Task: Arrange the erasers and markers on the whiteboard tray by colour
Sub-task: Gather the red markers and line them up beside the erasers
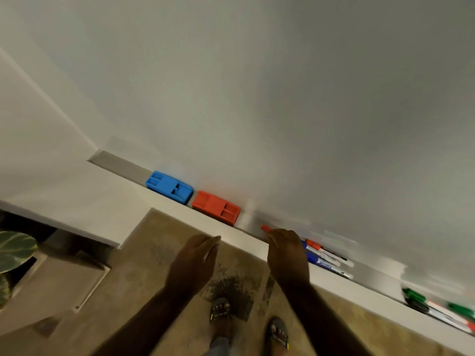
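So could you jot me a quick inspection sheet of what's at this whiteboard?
Surface: whiteboard tray, bare at its left end.
Job's things: blue eraser beside red eraser; blue markers, a red-capped marker, green markers further right.
Clutter: nothing seen.
Grips: right hand pinches a red marker; left hand open, holding nothing.
Cables: nothing seen.
Surroundings: plant, tiled floor.

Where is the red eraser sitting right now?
In the head view, the red eraser sits on the whiteboard tray, between the blue eraser and the right hand.
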